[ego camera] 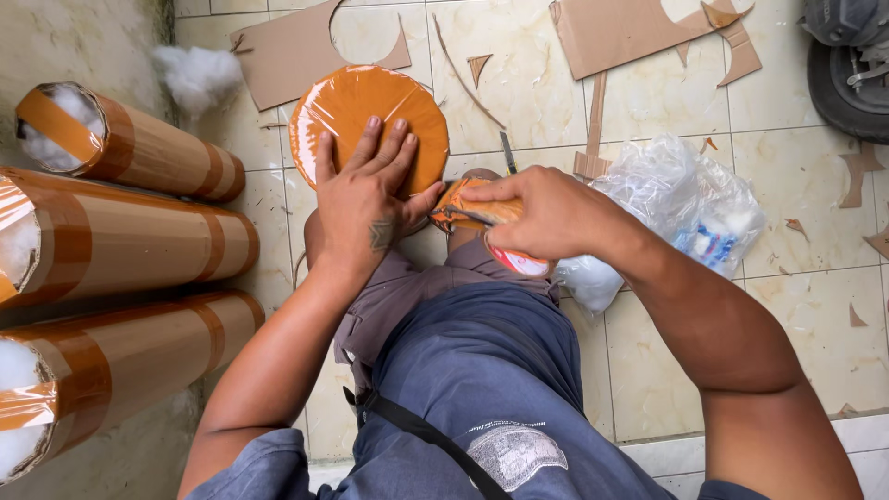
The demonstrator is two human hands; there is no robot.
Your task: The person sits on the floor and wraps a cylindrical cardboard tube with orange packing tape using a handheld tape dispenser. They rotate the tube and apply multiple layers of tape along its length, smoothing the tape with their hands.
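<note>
From the head camera, the left hand (363,199) lies flat, fingers spread, pressing on a round cardboard disc (356,111) wrapped in shiny brown tape, which rests on the person's knee above the tiled floor (667,306). The right hand (546,215) is closed around a roll of brown tape (468,213), just beside the disc's lower edge. Three taped cardboard tubes (139,236) stuffed with white filling lie to the left. A clear plastic bag (685,199) sits right, near cardboard scraps (620,32).
</note>
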